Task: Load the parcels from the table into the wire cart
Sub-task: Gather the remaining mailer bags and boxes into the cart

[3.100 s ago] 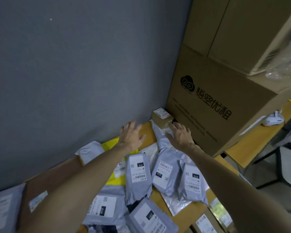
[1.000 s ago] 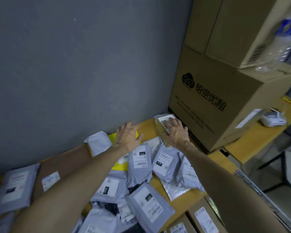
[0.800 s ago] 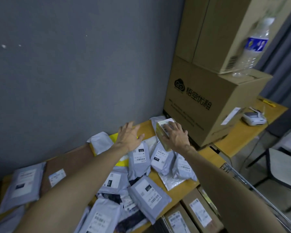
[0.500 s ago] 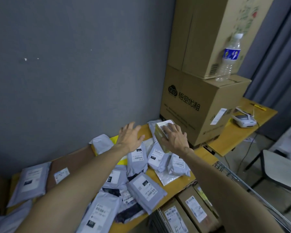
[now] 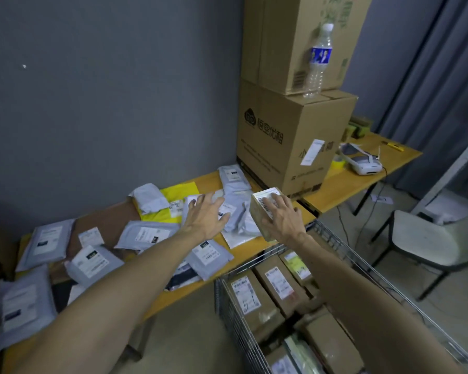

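Cardboard box [image 5: 258, 215], barcoded, sits gripped in your right hand [image 5: 283, 221] above the table [image 5: 243, 251] edge; your left hand [image 5: 207, 214] spreads flat over grey mailers [image 5: 146, 234]

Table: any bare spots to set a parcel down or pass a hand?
Bare tabletop along the wall between the yellow mailer and the rear grey mailer, and right of the big carton, before the white device. Crowded: grey mailers across the middle; boxes pack the wire cart.

Dim room, plain grey wall [image 5: 106, 103], grey curtain [image 5: 438, 90] at right, pale floor [image 5: 189, 336], black-legged chair [image 5: 427, 241] with a pale seat.
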